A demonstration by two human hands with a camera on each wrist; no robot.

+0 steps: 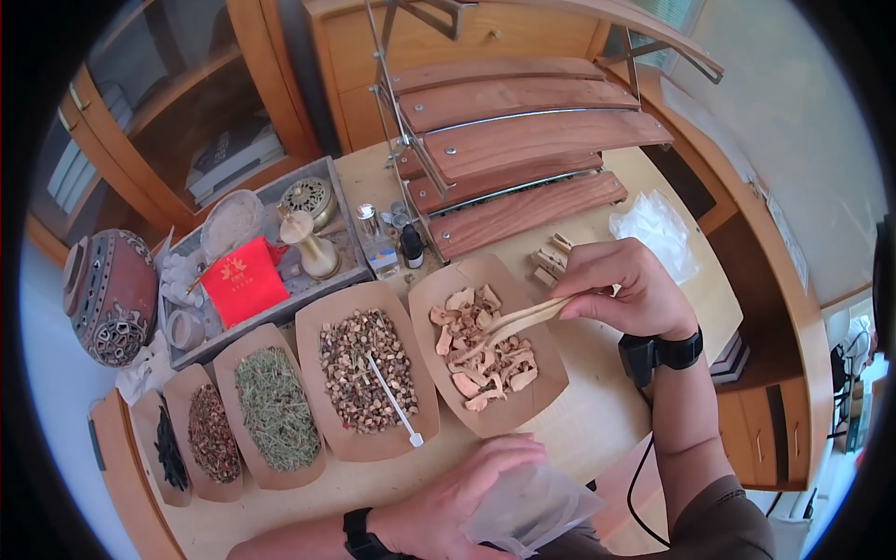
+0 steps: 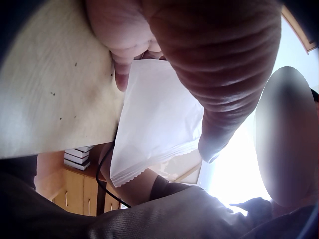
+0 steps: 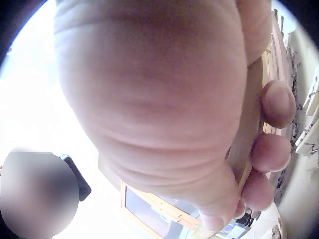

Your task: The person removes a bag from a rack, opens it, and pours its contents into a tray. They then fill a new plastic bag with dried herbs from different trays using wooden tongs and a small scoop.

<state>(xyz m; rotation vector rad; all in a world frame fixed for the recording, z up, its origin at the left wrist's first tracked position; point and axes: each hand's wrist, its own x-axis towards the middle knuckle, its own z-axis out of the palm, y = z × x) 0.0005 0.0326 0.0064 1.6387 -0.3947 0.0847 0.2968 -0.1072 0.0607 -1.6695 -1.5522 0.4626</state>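
Wooden tongs [image 1: 521, 323] are gripped between the thumb and fingers of my right hand [image 1: 627, 287]. Their tips reach among pale dried slices [image 1: 511, 362] in the rightmost paper tray [image 1: 546, 397]. My left hand [image 1: 446, 499] holds a translucent white pouch [image 1: 534, 509] near the table's front edge. In the left wrist view, the pouch [image 2: 154, 119] hangs between thumb and fingers, one zigzag-cut edge downward. Closest on the left is a tray of chopped brown pieces [image 1: 359, 359], with a small white spoon [image 1: 392, 397] lying across it.
Further left stand trays of green dried herb [image 1: 275, 411], reddish bits [image 1: 213, 434] and dark strips [image 1: 170, 453]. Behind them a grey tray [image 1: 353, 278] holds a red pouch [image 1: 245, 280] and brass vessels. A slatted wooden rack [image 1: 532, 140] and crumpled white plastic [image 1: 653, 233] are at the back.
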